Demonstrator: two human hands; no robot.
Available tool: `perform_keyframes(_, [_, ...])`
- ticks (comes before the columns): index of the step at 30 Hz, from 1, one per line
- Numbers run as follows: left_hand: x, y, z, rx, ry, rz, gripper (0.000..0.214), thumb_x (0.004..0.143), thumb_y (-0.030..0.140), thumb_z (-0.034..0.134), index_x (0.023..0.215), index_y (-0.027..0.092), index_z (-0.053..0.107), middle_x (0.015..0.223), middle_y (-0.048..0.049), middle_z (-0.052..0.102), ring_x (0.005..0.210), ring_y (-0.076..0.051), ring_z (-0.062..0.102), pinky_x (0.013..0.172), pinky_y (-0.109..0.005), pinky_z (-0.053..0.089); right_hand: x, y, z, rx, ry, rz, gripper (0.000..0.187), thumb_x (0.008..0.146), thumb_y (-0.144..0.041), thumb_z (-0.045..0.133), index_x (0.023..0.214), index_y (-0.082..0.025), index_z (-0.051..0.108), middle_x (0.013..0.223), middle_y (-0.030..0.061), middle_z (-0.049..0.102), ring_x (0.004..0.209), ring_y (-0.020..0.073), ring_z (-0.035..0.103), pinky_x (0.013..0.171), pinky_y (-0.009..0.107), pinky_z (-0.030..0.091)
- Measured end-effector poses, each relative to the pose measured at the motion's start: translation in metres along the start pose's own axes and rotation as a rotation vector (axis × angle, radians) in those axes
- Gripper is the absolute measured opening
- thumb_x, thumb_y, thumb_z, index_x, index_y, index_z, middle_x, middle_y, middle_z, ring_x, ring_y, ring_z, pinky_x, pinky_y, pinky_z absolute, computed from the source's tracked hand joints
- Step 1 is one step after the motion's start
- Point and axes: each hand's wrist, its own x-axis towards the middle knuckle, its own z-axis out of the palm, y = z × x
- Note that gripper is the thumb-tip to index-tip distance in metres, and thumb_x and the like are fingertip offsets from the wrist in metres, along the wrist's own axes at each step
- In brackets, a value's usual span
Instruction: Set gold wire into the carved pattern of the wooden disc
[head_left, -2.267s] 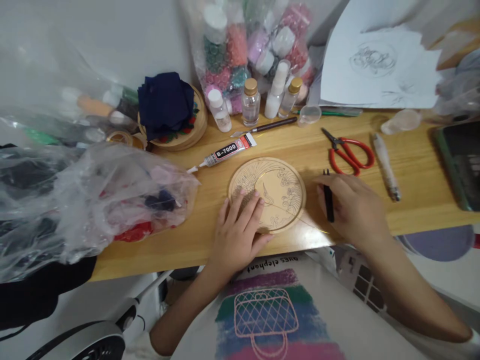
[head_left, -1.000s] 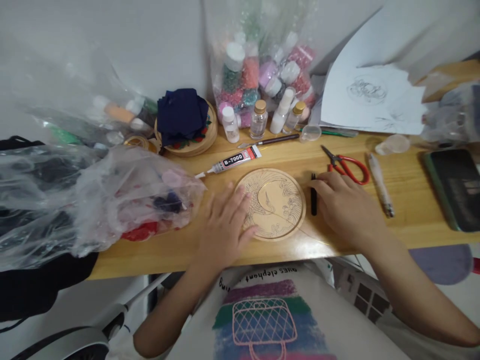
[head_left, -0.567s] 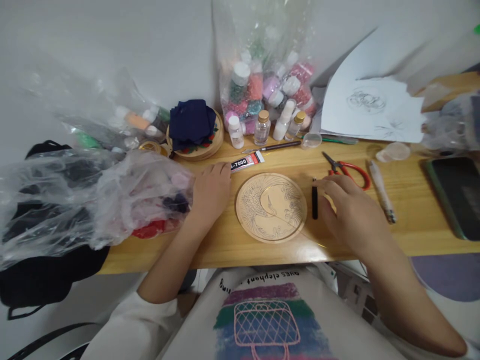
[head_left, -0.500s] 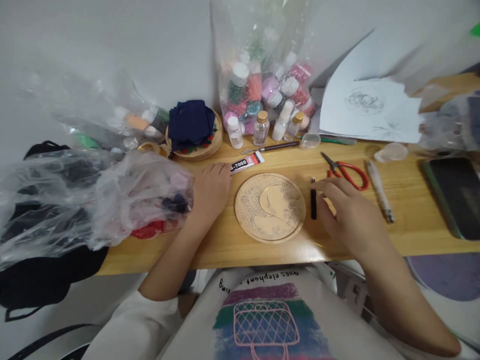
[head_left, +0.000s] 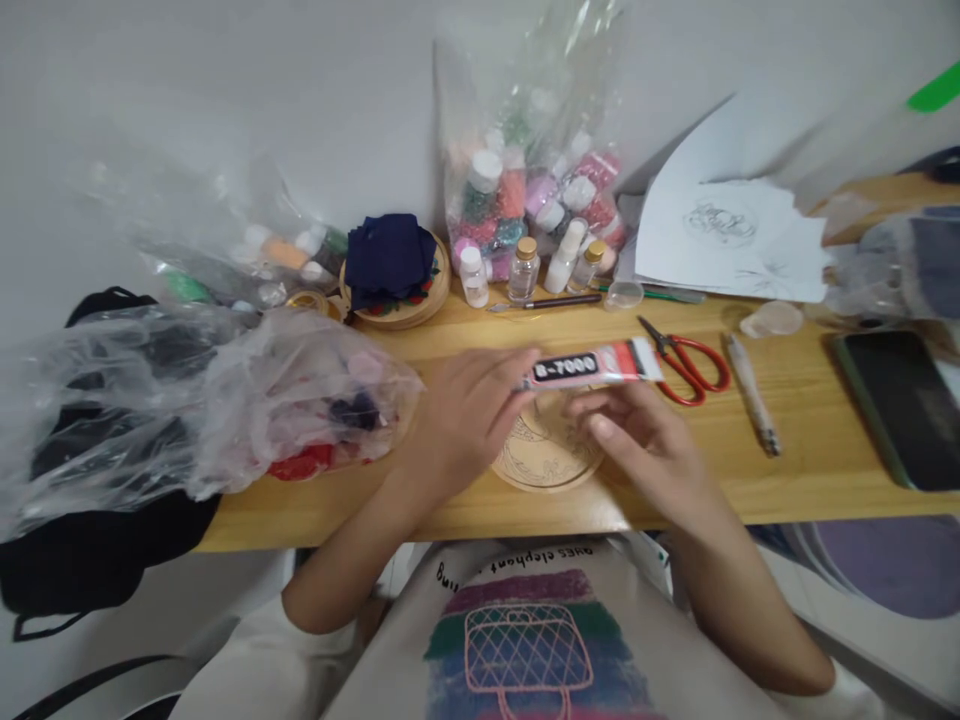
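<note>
My left hand (head_left: 469,420) is closed around one end of a B-7000 glue tube (head_left: 570,368), a white, black and red tube raised above the table and pointing right. My right hand (head_left: 649,445) is just below the tube's far end, fingers loosely curled and the thumb apart from them; I see nothing gripped in it. Beneath both hands lies a round wooden disc (head_left: 551,465) with a line drawing on it, partly covered by the fingers and the tube. Red-handled pliers (head_left: 694,368) lie to the right of my right hand.
Small bottles (head_left: 523,270) and a bag of bead jars (head_left: 495,200) line the back. A dark-handled tool (head_left: 559,302) lies in front. On the right are a pen (head_left: 752,395), phone (head_left: 900,410) and paper drawings (head_left: 720,235). A plastic bag (head_left: 247,400) covers the left side.
My left hand has lifted the glue tube off the table and brought it right, over the disc. My right hand has moved left to the tube. The small black stick is out of sight.
</note>
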Motion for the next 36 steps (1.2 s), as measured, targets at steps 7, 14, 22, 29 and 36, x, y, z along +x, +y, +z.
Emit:
perform_keyframes(7, [0.004, 0.021, -0.005, -0.136, -0.013, 0.055, 0.027, 0.102, 0.03, 0.054, 0.126, 0.019, 0.056, 0.118, -0.0072, 0.073, 0.114, -0.017, 0.066, 0.099, -0.034, 0.052, 0.015, -0.015, 0.008, 0.374, 0.228, 0.13, 0.04, 0.08, -0.065, 0.062, 0.083, -0.025, 0.066, 0.07, -0.0005, 0.066, 0.052, 0.0146, 0.058, 0.053, 0.029, 0.051])
perform_keyframes(14, [-0.009, 0.005, -0.002, -0.184, 0.056, -0.045, 0.022, 0.1, 0.038, 0.057, 0.112, 0.02, 0.062, 0.1, -0.0039, 0.074, 0.093, -0.016, 0.069, 0.084, -0.032, 0.055, 0.018, -0.013, -0.008, 0.376, 0.272, 0.107, 0.034, 0.083, -0.056, 0.06, 0.075, -0.024, 0.066, 0.067, 0.0001, 0.067, 0.049, 0.0145, 0.057, 0.05, 0.03, 0.049])
perform_keyframes(22, [-0.003, 0.005, -0.008, -0.178, 0.051, 0.04, 0.007, 0.1, 0.021, 0.056, 0.106, 0.019, 0.06, 0.096, -0.0016, 0.072, 0.092, -0.015, 0.064, 0.086, -0.032, 0.051, 0.032, -0.035, -0.03, 0.272, 0.115, -0.019, 0.04, 0.096, -0.048, 0.048, 0.068, -0.026, 0.066, 0.059, 0.0008, 0.063, 0.047, 0.0167, 0.056, 0.048, 0.033, 0.049])
perform_keyframes(29, [0.012, 0.009, -0.019, 0.022, 0.064, 0.088, 0.011, 0.102, 0.022, 0.05, 0.1, 0.018, 0.06, 0.089, -0.0026, 0.071, 0.087, -0.017, 0.063, 0.083, -0.032, 0.048, 0.05, -0.038, -0.038, 0.291, 0.17, -0.018, 0.038, 0.09, -0.051, 0.052, 0.067, -0.024, 0.065, 0.062, 0.0012, 0.064, 0.04, 0.0142, 0.05, 0.041, 0.031, 0.041])
perform_keyframes(36, [0.009, -0.028, -0.005, 0.154, -0.085, -0.098, 0.026, 0.103, 0.031, 0.046, 0.092, 0.019, 0.066, 0.09, -0.0041, 0.069, 0.087, -0.018, 0.061, 0.081, -0.033, 0.046, 0.073, -0.023, -0.058, 0.262, 0.149, -0.067, 0.043, 0.088, -0.056, 0.046, 0.066, -0.025, 0.064, 0.047, -0.0003, 0.052, 0.037, 0.0166, 0.045, 0.038, 0.031, 0.035])
